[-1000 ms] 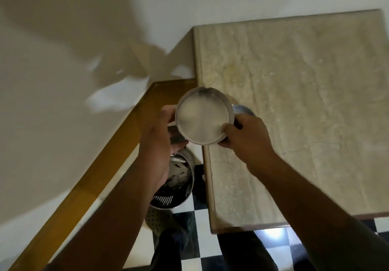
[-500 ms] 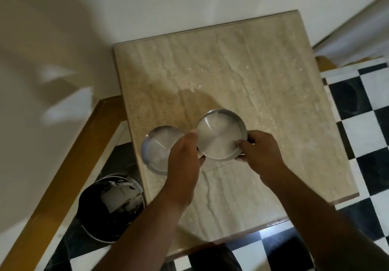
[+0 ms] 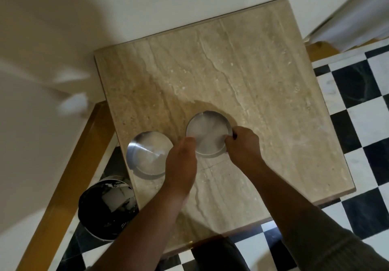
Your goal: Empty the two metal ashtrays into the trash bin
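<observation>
Both hands hold one ashtray between them, low over the table or already on it; the blur does not let me tell which. The left hand closes its fingers on the left rim, and the right hand pinches the right rim with bent fingers. This ashtray is near the middle of the table, a little toward the near edge, and looks clean inside.

A second ashtray stands on the table near the left edge, just beside the left hand but not touching it. It is round and shiny, also with nothing visible inside.

The table has a square top of beige stone with long veins. Its far edge meets a white wall. On the floor, which has black and white squares, the bin stands just beside the near left corner of the table, partly under the left edge. It is round, dark inside, with pale scraps in it. A wooden strip runs along the foot of the wall, behind the bin.

Both forearms reach forward from the bottom of the view, and the right one has a sleeve pushed up.
</observation>
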`<state>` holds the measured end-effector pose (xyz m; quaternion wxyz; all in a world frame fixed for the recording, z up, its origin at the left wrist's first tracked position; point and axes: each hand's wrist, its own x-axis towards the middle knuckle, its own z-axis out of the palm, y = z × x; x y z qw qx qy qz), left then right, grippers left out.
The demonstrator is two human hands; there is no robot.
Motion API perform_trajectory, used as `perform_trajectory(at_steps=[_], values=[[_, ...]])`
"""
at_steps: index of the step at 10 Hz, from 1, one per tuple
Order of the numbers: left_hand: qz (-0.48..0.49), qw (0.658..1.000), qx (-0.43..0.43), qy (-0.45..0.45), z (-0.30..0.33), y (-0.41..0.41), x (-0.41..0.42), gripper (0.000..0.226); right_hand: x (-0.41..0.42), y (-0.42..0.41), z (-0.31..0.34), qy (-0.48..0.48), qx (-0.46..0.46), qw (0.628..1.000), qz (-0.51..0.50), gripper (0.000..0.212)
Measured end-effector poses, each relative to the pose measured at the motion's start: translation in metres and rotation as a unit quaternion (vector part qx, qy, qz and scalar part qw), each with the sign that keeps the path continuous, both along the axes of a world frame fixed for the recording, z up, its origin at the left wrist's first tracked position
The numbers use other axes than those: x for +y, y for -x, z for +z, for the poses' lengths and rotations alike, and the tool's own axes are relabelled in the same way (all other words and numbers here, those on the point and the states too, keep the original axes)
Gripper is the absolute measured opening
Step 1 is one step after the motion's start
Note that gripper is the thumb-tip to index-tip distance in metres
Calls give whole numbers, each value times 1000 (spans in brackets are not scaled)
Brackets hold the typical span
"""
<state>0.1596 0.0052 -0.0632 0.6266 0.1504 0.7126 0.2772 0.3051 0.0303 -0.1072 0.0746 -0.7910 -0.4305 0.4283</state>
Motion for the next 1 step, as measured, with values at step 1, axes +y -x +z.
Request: perform_trajectory(at_steps=[1], values=[[-85,991,89,-50,12,4,-2,20,1,5,15,-5,-4,1000,-10,8]])
